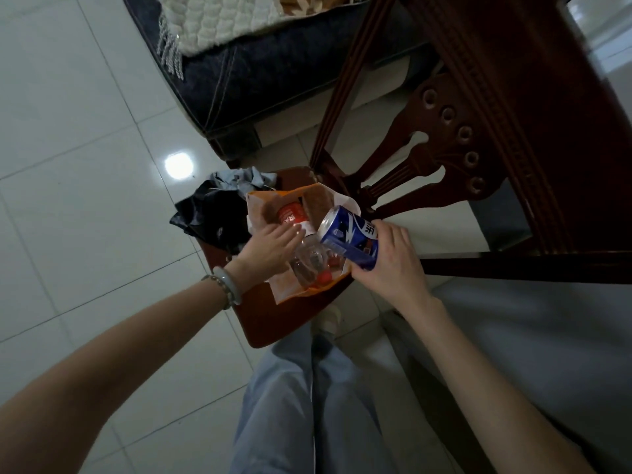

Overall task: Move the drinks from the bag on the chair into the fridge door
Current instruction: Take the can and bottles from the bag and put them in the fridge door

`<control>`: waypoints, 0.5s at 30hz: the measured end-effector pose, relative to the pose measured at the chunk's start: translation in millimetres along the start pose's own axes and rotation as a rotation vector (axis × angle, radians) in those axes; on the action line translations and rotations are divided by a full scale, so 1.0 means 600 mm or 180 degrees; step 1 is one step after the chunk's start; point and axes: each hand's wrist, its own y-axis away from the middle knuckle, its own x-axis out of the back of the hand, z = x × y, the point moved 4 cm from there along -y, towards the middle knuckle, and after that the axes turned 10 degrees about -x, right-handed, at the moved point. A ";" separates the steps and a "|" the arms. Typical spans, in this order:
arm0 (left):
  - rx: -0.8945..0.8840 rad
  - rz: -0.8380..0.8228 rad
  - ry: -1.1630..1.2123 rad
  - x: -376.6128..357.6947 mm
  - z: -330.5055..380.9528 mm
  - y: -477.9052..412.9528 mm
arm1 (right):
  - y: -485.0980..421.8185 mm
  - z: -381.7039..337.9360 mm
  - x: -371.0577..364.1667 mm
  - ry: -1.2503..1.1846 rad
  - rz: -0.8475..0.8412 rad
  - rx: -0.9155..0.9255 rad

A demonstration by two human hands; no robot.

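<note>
An orange and white paper bag (290, 289) stands open on the dark wooden chair seat (287, 319). Inside it lies a clear plastic bottle (307, 260) with a red and white label and a red cap. My left hand (270, 248) reaches into the bag and rests on the bottle, its fingers around the labelled part. My right hand (393, 258) holds a blue drink can (349, 236), tilted, just above the bag's right edge. The fridge is not in view.
Dark and grey clothes (219, 206) are bunched on the chair seat left of the bag. The carved chair back (455, 155) rises at the right. A dark sofa (256, 77) with a white cushion stands behind. White floor tiles (85, 165) lie to the left. My legs stand below the chair.
</note>
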 end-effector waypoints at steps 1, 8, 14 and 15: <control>-0.0145 -0.0097 0.0043 -0.010 0.005 -0.016 | 0.001 0.002 0.002 -0.0019 -0.0003 -0.0039; -0.0561 -0.0105 0.0172 -0.006 0.003 -0.100 | 0.000 0.024 0.002 -0.0027 0.0118 -0.0223; -0.0732 -0.0057 -0.0094 0.000 -0.006 -0.116 | 0.008 0.044 -0.002 -0.0022 0.0116 -0.0222; -0.0772 0.0024 -0.0045 0.001 -0.009 -0.113 | 0.011 0.045 0.000 -0.0024 0.0127 -0.0238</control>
